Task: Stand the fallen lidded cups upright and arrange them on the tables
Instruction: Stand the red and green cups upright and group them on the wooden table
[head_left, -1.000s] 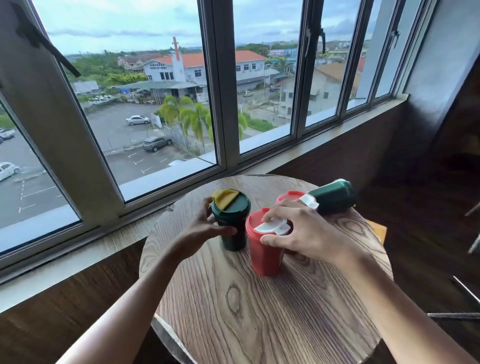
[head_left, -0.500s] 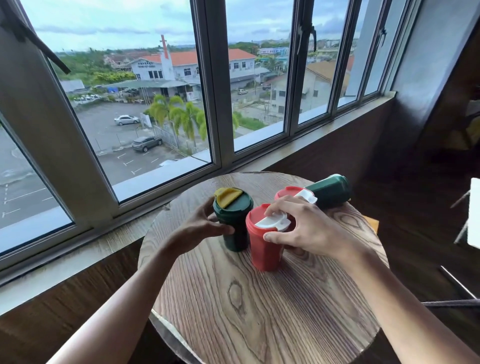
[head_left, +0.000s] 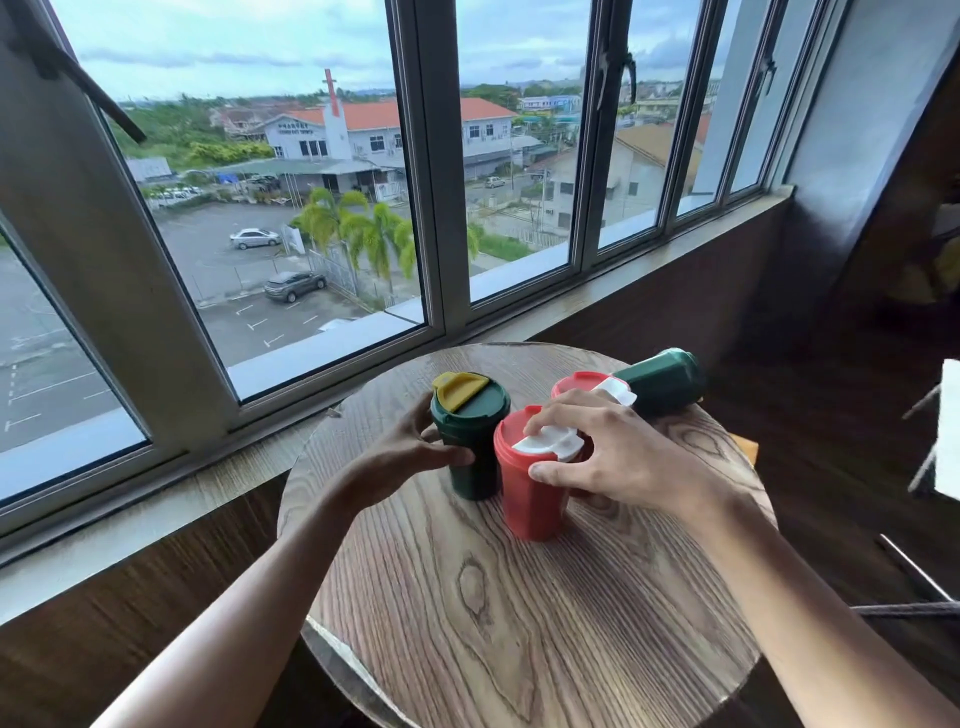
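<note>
Our left hand (head_left: 410, 457) was wrapped around the side of the upright green cup (head_left: 470, 441), thumb in front and fingers behind, while our right hand (head_left: 618, 457) was closed over the top of the near red cup (head_left: 527, 478), thumb against its rim and fingertips on the white flap of its lid. Both cups stood touching each other near the middle of the round wooden table (head_left: 519, 597), which we judged a way of steadying the pair while setting them side by side. Behind our right hand a second red cup (head_left: 576, 382) showed only its lid, so it seemed upright, though we could not be sure. Just beyond it the other green cup (head_left: 660, 382) lay on its side near the table's far edge, not yet stood up.
</note>
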